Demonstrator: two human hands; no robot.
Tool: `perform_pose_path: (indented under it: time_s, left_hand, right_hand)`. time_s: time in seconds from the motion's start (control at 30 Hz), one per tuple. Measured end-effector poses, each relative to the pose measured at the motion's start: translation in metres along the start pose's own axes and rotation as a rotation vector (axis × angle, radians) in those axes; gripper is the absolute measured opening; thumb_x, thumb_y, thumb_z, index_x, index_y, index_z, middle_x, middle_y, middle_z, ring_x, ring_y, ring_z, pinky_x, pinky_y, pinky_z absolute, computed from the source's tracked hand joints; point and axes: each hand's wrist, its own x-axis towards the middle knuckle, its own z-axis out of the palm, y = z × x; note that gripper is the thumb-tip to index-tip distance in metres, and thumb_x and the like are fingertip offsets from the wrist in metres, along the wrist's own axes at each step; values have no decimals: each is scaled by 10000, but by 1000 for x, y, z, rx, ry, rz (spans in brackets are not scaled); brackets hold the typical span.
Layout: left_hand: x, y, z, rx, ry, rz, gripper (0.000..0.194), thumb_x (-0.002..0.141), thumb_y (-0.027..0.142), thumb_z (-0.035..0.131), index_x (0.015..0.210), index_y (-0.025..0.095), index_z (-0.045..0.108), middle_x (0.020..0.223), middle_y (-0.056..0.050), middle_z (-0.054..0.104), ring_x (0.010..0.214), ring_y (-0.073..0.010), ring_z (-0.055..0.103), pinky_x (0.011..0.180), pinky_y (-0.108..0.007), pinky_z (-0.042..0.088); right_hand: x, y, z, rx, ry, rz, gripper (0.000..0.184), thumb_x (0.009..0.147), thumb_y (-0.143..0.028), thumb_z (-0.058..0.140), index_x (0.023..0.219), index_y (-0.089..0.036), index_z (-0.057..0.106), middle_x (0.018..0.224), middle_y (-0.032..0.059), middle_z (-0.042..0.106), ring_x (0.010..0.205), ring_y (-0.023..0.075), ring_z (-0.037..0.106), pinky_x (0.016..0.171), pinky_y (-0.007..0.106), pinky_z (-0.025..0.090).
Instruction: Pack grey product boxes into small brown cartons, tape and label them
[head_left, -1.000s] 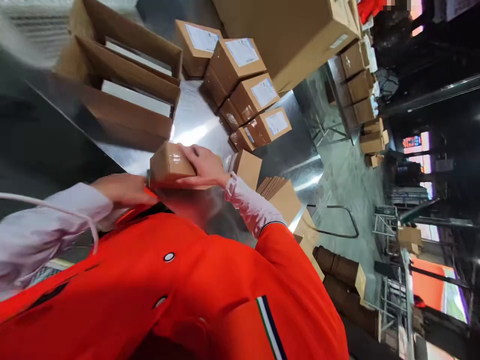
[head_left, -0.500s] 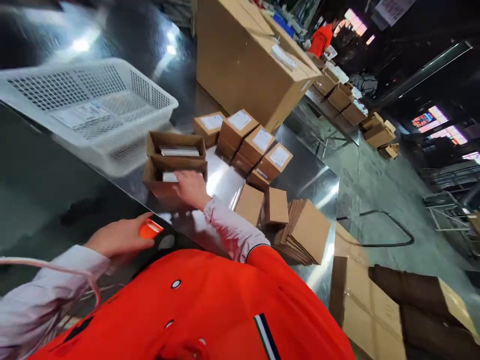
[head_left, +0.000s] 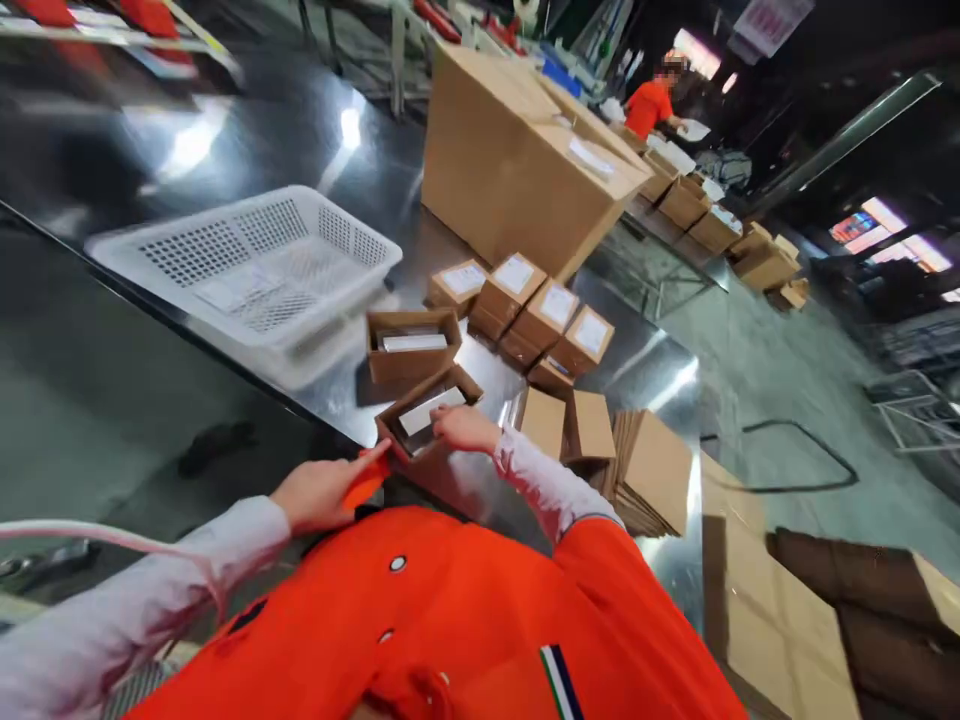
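My right hand [head_left: 466, 428] has its fingers curled at the right side of a small open cardboard box [head_left: 409, 384], gripping its edge. A flat white item [head_left: 427, 410] lies inside that box, close to my fingertips. My left hand [head_left: 315, 492] is wrapped round a bright orange object [head_left: 366, 484], whose kind I cannot make out. The left index finger stretches to the box's near left corner. Just behind stands a second open box [head_left: 409, 368], also with white contents.
A white plastic basket [head_left: 142, 265] sits at the left on the metal table. Several labelled small boxes [head_left: 514, 285] stand before a large carton [head_left: 502, 170]. Flat cardboard sheets [head_left: 656, 465] are stacked at the right. Further back, a person [head_left: 649, 108] works in orange.
The near box has turned and come apart from the box behind it, with my right hand on it. My left hand has brought the orange object up to its corner. The view has shifted.
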Motion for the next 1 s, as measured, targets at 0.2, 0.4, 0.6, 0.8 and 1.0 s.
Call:
perform_pose_path:
  time_s: [0.2, 0.4, 0.6, 0.8, 1.0]
  left_hand:
    - [10, 5, 11, 3, -22, 56, 879, 1038, 433, 491, 1811, 177, 162, 1535, -245, 632, 1257, -431, 713, 1006, -496, 555]
    - [28, 36, -22, 1, -94, -6, 974, 1002, 492, 515, 1808, 134, 102, 1282, -229, 762, 1167, -431, 733, 898, -428, 529]
    - [36, 37, -38, -40, -125, -12, 1053, 948, 519, 550, 1806, 139, 72, 1334, -234, 744, 1176, -418, 724, 874, -387, 491]
    - [26, 22, -38, -28, -177, -12, 962, 970, 526, 508, 1807, 211, 154, 1341, -203, 742, 1186, -408, 728, 900, -401, 496]
    - [22, 15, -62, -84, -70, -266, 1137, 980, 731, 494, 1780, 106, -19, 1166, -212, 758, 1043, -425, 760, 809, -393, 523]
  right_hand:
    - [-9, 11, 28, 22, -139, -44, 230, 1099, -139, 548, 1055, -107, 772, 1445, 190, 662, 1445, 298, 572, 1127, 422, 557]
    - [-15, 27, 14, 115, -121, -121, 186, 1047, -142, 654, 1150, -125, 809, 1572, 161, 633, 1449, 273, 618, 1184, 396, 527]
    - [7, 27, -9, 256, 215, 609, 841, 1023, -664, 663, 1504, 21, 576, 1495, 311, 633, 1450, 391, 613, 1216, 526, 509]
    - [48, -17, 19, 242, -55, 888, 1271, 773, -584, 965, 1664, 90, 358, 1737, 425, 261, 1638, 515, 360, 1300, 651, 402]
    - [59, -16, 32, 328, -78, 842, 1319, 837, -596, 907, 1678, 165, 233, 1698, 506, 177, 1626, 596, 312, 1235, 790, 379]
